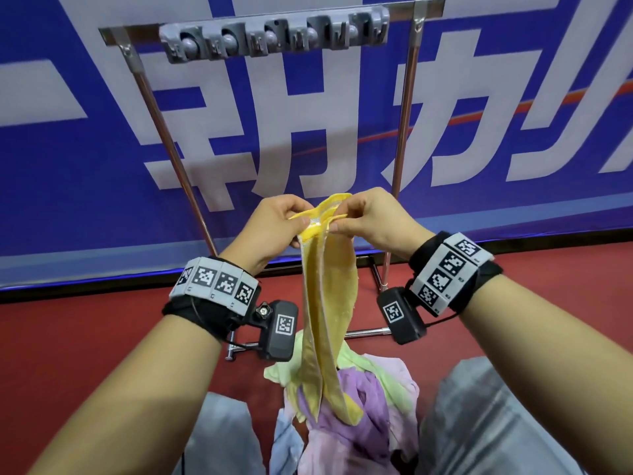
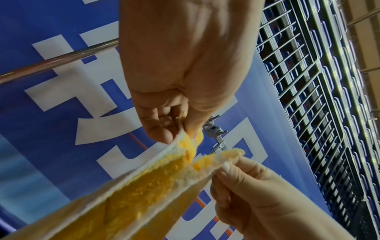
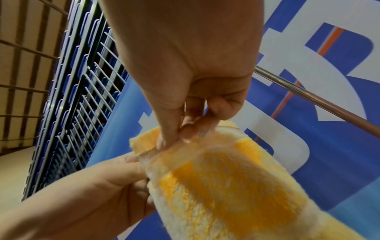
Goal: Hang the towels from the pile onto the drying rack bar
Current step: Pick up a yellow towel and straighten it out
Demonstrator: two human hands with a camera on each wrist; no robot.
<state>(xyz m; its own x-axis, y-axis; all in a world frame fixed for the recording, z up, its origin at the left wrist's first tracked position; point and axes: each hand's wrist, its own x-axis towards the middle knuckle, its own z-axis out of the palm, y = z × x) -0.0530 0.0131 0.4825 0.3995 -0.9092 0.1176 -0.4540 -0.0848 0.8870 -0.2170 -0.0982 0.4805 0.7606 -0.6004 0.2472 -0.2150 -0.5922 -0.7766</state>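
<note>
Towel (image 1: 328, 303) pinched at its top edge by left hand (image 1: 274, 228) and right hand (image 1: 371, 219): best spread flat by sliding apart before lifting to bar (image 1: 274, 20).

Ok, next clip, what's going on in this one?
A person is holding up a yellow towel, with the left hand and right hand pinching its top edge close together. The towel hangs down bunched over the pile of towels on the red floor. The drying rack stands behind it, and nothing is draped on its top bar yet.
</note>
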